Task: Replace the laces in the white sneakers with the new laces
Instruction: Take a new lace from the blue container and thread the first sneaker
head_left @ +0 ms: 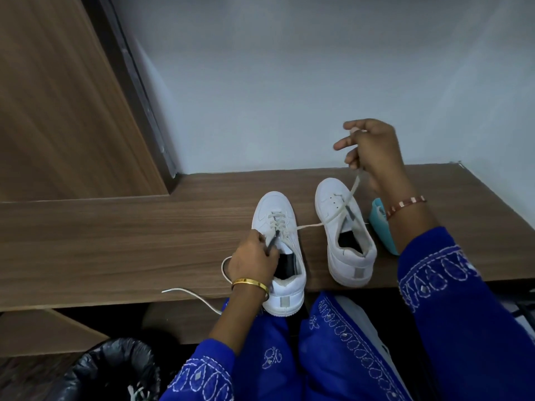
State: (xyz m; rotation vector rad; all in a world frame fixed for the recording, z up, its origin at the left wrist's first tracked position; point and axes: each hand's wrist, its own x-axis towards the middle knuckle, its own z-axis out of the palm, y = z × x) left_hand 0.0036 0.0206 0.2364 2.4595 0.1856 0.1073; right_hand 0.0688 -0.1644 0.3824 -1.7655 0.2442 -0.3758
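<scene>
Two white sneakers stand on a wooden desk [115, 233], toes away from me. The left sneaker [282, 256] is laced partway up with a white lace [311, 226]. My left hand [253, 263] rests on its tongue and side, fingers curled at the eyelets. From that shoe the lace runs taut to the right, across the right sneaker [344, 230], up into my raised right hand [369, 149], which grips it above the desk. The right sneaker shows no lacing of its own. The lace's other end [191, 293] trails off the desk's front edge at the left.
A light blue object [382, 230] lies on the desk to the right of the right sneaker, partly behind my right forearm. A bin with a black liner [113, 369] stands on the floor at lower left. A grey wall rises behind the desk, with a wooden panel at left.
</scene>
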